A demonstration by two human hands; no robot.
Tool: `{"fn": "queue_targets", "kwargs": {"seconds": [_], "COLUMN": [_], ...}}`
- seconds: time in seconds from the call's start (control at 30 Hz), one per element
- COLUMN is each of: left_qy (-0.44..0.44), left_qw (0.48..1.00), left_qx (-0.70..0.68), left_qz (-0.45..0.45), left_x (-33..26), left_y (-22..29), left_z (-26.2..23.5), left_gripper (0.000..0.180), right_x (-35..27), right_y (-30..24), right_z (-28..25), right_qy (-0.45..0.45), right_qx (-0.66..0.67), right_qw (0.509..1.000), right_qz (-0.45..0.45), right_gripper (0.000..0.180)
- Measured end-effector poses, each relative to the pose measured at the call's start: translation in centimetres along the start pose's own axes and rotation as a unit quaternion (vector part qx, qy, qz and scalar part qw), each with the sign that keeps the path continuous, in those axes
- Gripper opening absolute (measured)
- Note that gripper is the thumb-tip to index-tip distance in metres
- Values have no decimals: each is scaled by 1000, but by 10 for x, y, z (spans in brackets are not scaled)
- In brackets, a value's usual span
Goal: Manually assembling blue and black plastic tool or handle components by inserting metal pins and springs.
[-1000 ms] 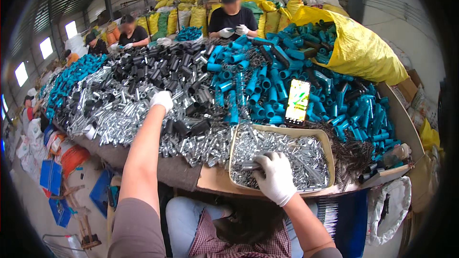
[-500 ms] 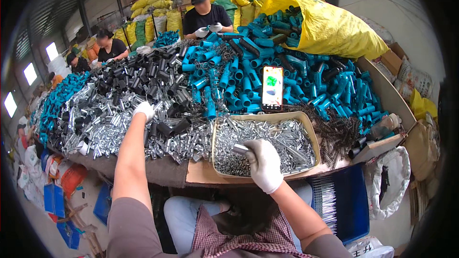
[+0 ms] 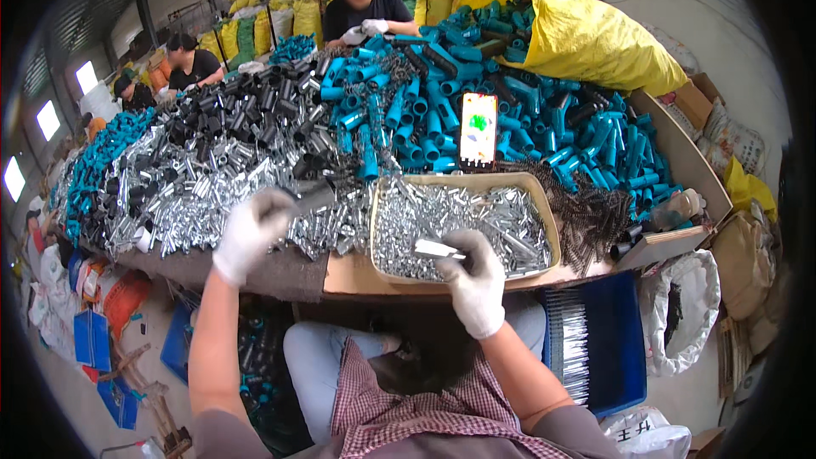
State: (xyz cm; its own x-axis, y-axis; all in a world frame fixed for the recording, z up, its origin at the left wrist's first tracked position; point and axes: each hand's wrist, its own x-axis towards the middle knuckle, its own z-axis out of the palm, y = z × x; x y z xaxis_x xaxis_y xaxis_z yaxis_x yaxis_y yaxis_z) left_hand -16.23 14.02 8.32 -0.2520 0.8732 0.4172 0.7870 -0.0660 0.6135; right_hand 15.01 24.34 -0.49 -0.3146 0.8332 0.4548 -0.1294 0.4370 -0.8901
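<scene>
My left hand [image 3: 255,234], in a white glove and blurred by motion, is over the near edge of the pile of silvery metal parts [image 3: 191,221]. Its fingers are closed on what looks like a black tube [image 3: 315,196], whose outline is smeared. My right hand [image 3: 476,282], gloved too, is above the near side of a cream tray [image 3: 554,242] of small metal pieces [image 3: 408,221]. Between its thumb and fingers a short shiny metal tube [image 3: 438,249] is pinched, pointing left.
Behind the tray, a phone [image 3: 478,129] leans on a heap of teal tubes [image 3: 433,132]. Dark springs [image 3: 591,221] lie right of the tray. A yellow sack [image 3: 595,38] spills teal parts. A blue bin [image 3: 616,348] stands below the table's right side. Co-workers sit across the table.
My left hand has drawn back toward me from the pile, with a dark tube now at its fingers. My right hand still holds the metal tube over the tray. The view has tilted slightly.
</scene>
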Motion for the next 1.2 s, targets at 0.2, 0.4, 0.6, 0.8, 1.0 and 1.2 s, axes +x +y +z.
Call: {"fn": "queue_targets", "kwargs": {"seconds": [0.2,0.4,0.6,0.8,1.0,1.2], "left_qy": [-94,-145,-64,1,25,118], "left_qw": [995,978,944,965,988,940], "left_qx": [-45,-130,-323,-260,-139,-288], "left_qz": [-12,-77,-34,-27,-56,-138], "left_x": [-118,-156,-170,-178,-182,-192], "left_y": [67,74,66,76,78,76], "left_z": [32,63,109,93,96,101], "left_gripper": [22,26,63,52,71,62], "right_x": [-49,-90,-99,-14,104,93], "right_y": [-16,-6,-8,-39,28,36], "right_z": [13,9,8,-13,-52,-57], "right_qy": [-185,-262,-288,-286,-126,-159], "right_qx": [-16,93,435,-261,-620,-650], "right_qw": [981,949,785,921,774,743], "right_qz": [-57,151,334,-46,-40,-7], "right_gripper": [34,30,58,24,34,37]}}
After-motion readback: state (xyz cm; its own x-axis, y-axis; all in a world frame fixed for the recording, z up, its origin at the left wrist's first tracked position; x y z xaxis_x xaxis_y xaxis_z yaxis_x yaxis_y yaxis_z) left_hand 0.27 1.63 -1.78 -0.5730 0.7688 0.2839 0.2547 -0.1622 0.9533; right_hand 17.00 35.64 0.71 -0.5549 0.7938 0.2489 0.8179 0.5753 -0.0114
